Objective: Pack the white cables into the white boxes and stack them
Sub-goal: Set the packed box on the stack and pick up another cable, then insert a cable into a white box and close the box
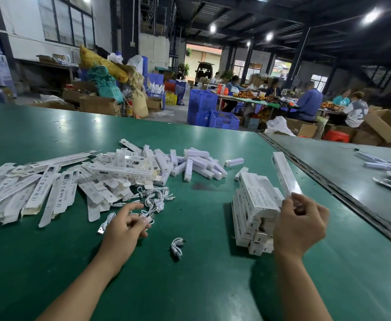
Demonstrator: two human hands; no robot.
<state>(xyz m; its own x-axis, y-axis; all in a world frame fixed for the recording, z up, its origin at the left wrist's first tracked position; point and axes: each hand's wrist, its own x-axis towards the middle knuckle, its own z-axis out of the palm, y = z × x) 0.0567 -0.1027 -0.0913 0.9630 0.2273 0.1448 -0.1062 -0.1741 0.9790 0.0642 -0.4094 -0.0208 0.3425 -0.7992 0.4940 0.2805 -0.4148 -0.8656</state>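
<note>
My right hand [299,224] grips the near end of a long white box [284,173] that slants up and away over the green table [189,286]. Just left of it stands a stack of packed white boxes [255,209]. My left hand [126,225] has its fingers curled on a white cable at the near edge of a small heap of white cables [154,199]. One coiled white cable [177,247] lies alone between my hands. Flat, unfolded white boxes [46,193] are spread across the left.
Several short white boxes [199,164] lie in a loose pile at the table's middle back. A metal seam [333,188] divides this table from a second one at right with more white packs [384,165]. Beyond are blue crates, cardboard boxes and seated people.
</note>
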